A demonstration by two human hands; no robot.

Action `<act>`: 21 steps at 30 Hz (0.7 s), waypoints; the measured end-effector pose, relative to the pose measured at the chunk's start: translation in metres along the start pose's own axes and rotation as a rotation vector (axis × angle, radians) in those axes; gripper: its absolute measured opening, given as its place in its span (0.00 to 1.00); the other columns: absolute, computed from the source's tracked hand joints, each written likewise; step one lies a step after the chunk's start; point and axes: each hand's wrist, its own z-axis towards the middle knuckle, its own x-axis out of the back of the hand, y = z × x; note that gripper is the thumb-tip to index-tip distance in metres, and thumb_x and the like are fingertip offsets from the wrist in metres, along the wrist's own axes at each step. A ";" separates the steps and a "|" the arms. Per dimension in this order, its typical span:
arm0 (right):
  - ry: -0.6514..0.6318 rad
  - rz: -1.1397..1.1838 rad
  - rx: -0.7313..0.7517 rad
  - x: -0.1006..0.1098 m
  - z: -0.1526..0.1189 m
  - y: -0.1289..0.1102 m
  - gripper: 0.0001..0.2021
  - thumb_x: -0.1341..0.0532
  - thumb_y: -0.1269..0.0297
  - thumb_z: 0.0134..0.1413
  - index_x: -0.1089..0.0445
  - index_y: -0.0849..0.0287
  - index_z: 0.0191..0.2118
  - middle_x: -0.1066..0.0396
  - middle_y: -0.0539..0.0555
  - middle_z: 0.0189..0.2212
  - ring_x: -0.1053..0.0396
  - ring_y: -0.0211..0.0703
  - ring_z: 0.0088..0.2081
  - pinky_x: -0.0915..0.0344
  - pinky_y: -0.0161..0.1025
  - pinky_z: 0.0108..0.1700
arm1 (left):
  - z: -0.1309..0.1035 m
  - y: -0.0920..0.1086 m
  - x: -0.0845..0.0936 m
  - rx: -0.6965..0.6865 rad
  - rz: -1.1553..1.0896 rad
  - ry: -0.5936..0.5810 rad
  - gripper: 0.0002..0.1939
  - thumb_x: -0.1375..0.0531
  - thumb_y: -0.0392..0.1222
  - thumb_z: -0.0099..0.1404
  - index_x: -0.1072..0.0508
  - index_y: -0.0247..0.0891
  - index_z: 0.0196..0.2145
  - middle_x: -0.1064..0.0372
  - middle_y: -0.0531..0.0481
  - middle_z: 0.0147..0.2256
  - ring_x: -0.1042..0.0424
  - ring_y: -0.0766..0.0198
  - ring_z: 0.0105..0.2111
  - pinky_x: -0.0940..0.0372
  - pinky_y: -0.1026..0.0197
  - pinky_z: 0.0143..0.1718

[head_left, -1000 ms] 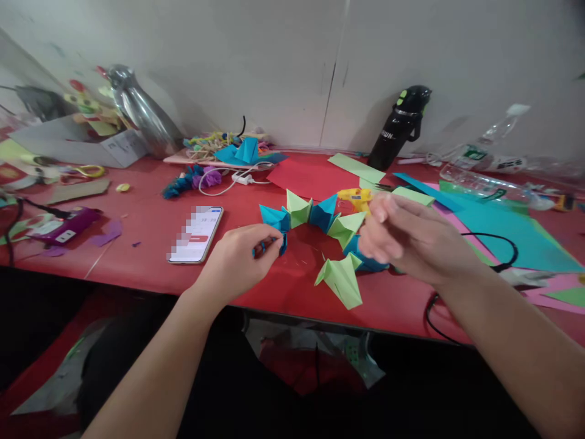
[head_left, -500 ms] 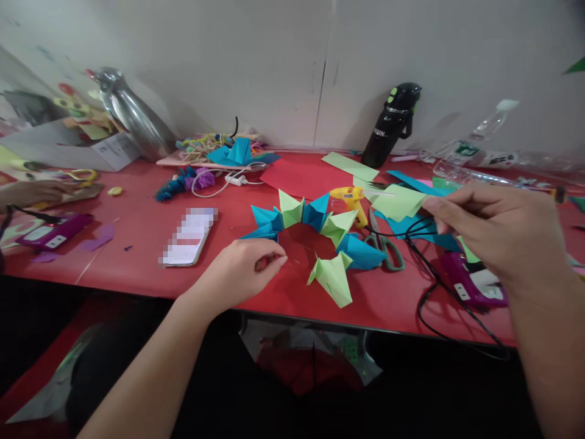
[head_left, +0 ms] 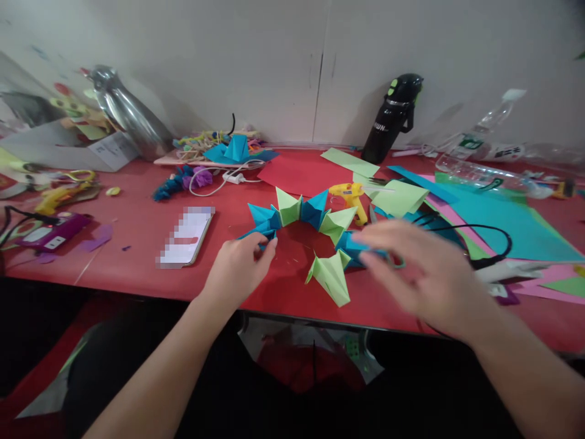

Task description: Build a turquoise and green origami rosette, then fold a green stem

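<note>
A curved row of folded paper points, alternately blue and light green, lies on the red table; one of its green pieces [head_left: 329, 277] is at the near right end. My left hand [head_left: 237, 268] is at the left end of the row, thumb and forefinger closed around a blue folded paper piece [head_left: 258, 231]. My right hand [head_left: 425, 274], smeared by motion, hovers at the row's right side with thumb and fingers apart and nothing visible between them. It partly covers a blue piece and the scissors. Behind the row lies a yellow glue gun [head_left: 350, 198].
A phone [head_left: 187, 236] lies left of the row. Paper sheets [head_left: 507, 213] and a black cable [head_left: 496, 231] spread on the right. At the back stand a black bottle [head_left: 393, 119] and a steel jug [head_left: 130, 113]. A purple power strip [head_left: 57, 233] sits far left.
My right hand has swung left and down from the green paper toward the row, its fingers parting. My left hand has shifted slightly left onto the blue piece. Another person's hand has left at far left.
</note>
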 end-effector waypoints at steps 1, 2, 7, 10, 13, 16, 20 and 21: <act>-0.102 0.050 0.127 -0.008 -0.004 -0.018 0.10 0.43 0.71 0.65 0.27 0.56 0.48 0.23 0.55 0.44 0.27 0.45 0.45 0.32 0.43 0.49 | 0.001 0.001 -0.002 -0.013 0.005 0.016 0.13 0.44 0.46 0.69 0.28 0.39 0.29 0.33 0.54 0.20 0.35 0.66 0.20 0.46 0.62 0.27; -0.207 0.104 0.239 -0.018 -0.009 -0.035 0.10 0.44 0.72 0.64 0.27 0.58 0.47 0.23 0.56 0.42 0.28 0.45 0.42 0.32 0.43 0.47 | 0.001 0.001 -0.003 -0.026 0.008 0.027 0.13 0.44 0.44 0.69 0.28 0.39 0.28 0.35 0.55 0.19 0.36 0.67 0.20 0.47 0.62 0.26; -0.511 0.124 0.236 -0.077 -0.028 -0.078 0.13 0.44 0.69 0.65 0.30 0.60 0.52 0.24 0.56 0.41 0.28 0.48 0.41 0.30 0.44 0.43 | 0.003 -0.003 0.009 -0.040 -0.036 0.033 0.12 0.42 0.44 0.68 0.30 0.39 0.27 0.34 0.56 0.20 0.36 0.68 0.20 0.46 0.63 0.26; -0.480 0.108 -0.132 -0.098 -0.022 -0.076 0.19 0.50 0.64 0.70 0.36 0.64 0.61 0.26 0.61 0.47 0.26 0.51 0.46 0.28 0.45 0.44 | 0.004 -0.008 0.023 -0.015 -0.153 -0.073 0.13 0.43 0.46 0.68 0.30 0.39 0.27 0.31 0.55 0.22 0.33 0.67 0.22 0.42 0.64 0.27; -0.454 0.120 -0.358 -0.108 -0.007 -0.070 0.24 0.50 0.59 0.70 0.42 0.63 0.66 0.29 0.64 0.54 0.27 0.55 0.49 0.28 0.48 0.47 | 0.005 -0.009 0.035 0.033 -0.296 -0.164 0.15 0.43 0.46 0.68 0.31 0.39 0.25 0.31 0.55 0.21 0.34 0.68 0.21 0.41 0.64 0.26; -0.388 0.182 -0.439 -0.115 0.005 -0.066 0.24 0.48 0.56 0.69 0.42 0.63 0.64 0.30 0.65 0.53 0.28 0.55 0.51 0.29 0.49 0.50 | 0.006 -0.009 0.043 0.088 -0.438 -0.245 0.15 0.43 0.45 0.68 0.31 0.38 0.25 0.31 0.55 0.21 0.37 0.69 0.19 0.42 0.65 0.23; -0.301 0.300 -0.469 -0.128 0.009 -0.063 0.21 0.46 0.52 0.68 0.35 0.64 0.55 0.28 0.64 0.45 0.27 0.53 0.44 0.30 0.48 0.45 | 0.006 -0.009 0.049 0.103 -0.567 -0.307 0.14 0.42 0.46 0.68 0.30 0.37 0.27 0.30 0.54 0.22 0.38 0.71 0.18 0.42 0.67 0.21; -0.273 0.324 -0.481 -0.132 0.009 -0.062 0.21 0.46 0.51 0.67 0.34 0.63 0.54 0.27 0.63 0.44 0.27 0.52 0.42 0.31 0.47 0.44 | 0.006 -0.010 0.050 0.102 -0.587 -0.307 0.14 0.42 0.46 0.69 0.30 0.37 0.27 0.30 0.54 0.22 0.38 0.72 0.18 0.43 0.67 0.21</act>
